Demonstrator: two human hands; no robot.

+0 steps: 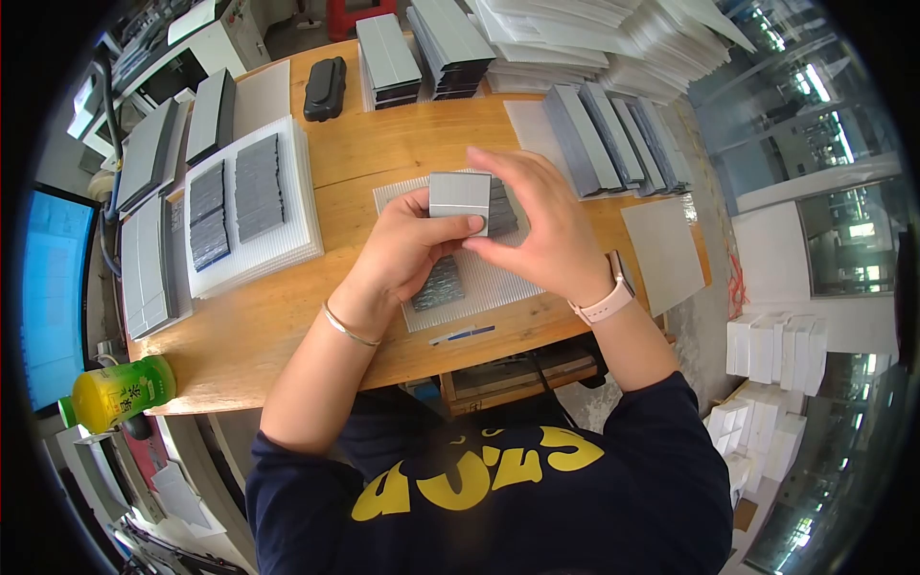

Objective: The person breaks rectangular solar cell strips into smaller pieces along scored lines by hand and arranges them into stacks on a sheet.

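1. The grey block (460,195) is held up in front of the wearer, over the middle of the work area, with 12 o'clock pointing away from the body. It lies at 2 o'clock from the left hand (401,240) and about 10 o'clock from the right hand (543,225). The left is nearer, being in contact with it.
2. Its visible outline is almost square, so no long axis stands out. A pale line crosses its broad face from 9 to 3 o'clock, and that face is turned up to the camera.
3. The left hand is closed on the block, thumb laid across its near right corner. The right hand is spread in a wide C, index fingertip near the 12 o'clock edge, thumb near the 6 o'clock edge; it appears to hold nothing.
4. Below is a ribbed white sheet (494,283) with a dark textured piece (439,285) towards 6 o'clock.
5. On the wooden table (287,331), a white sheet stack (305,240) sits at 9 o'clock, a black case (325,88) at 10, grey panels (585,139) at 2.
6. Farther out, a drink bottle (120,393) lies at 8 o'clock.
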